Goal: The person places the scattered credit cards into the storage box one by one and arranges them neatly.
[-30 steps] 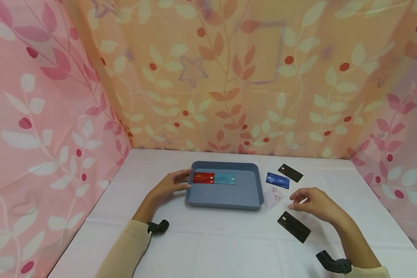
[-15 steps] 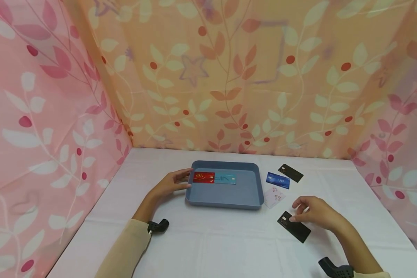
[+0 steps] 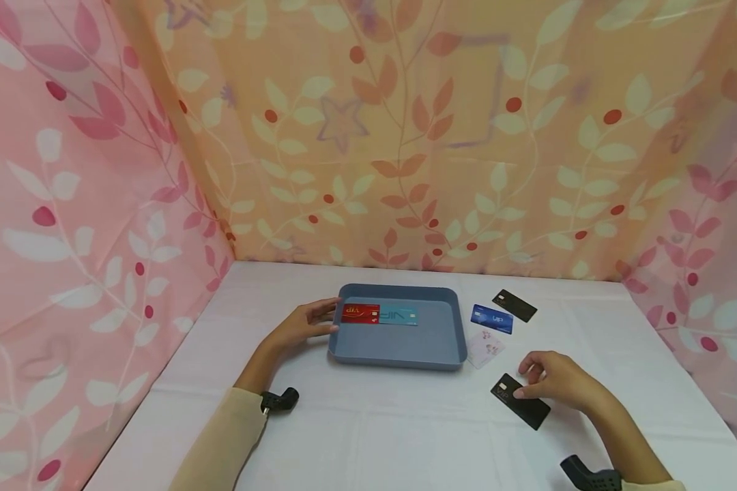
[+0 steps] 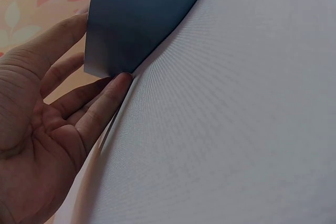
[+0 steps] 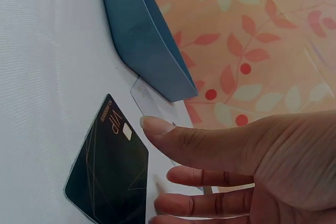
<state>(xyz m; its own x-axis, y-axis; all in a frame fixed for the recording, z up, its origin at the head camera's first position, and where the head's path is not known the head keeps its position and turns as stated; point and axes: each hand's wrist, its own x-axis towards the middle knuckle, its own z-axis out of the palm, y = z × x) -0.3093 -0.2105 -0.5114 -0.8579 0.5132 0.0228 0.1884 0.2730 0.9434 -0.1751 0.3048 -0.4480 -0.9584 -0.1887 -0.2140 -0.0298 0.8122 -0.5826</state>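
My left hand [image 3: 299, 326] rests against the left end of a blue-grey tray [image 3: 399, 348], its fingers fairly straight along the wall. In the left wrist view, fingertips touch the tray's lower corner [image 4: 142, 30]. A red VIP card [image 3: 360, 314] and a light blue VIP card [image 3: 399, 316] lie end to end inside the tray. My right hand [image 3: 561, 380] hovers by the nearer black VIP card [image 3: 528, 413], thumb over it and fingers loosely bent, holding nothing. The right wrist view shows that black card [image 5: 113, 166] flat on the table, apart from the thumb.
Right of the tray lie a blue VIP card [image 3: 491, 318], another black card [image 3: 514, 305] and a clear card with a pink pattern [image 3: 485, 348], close to the tray's right wall. A white cloth [image 3: 393, 436] covers the table. Patterned curtains [image 3: 405, 136] stand behind and at both sides.
My right hand has moved back toward me, from beside the clear card to over the nearer black card. The left hand and the tray have stayed in place.
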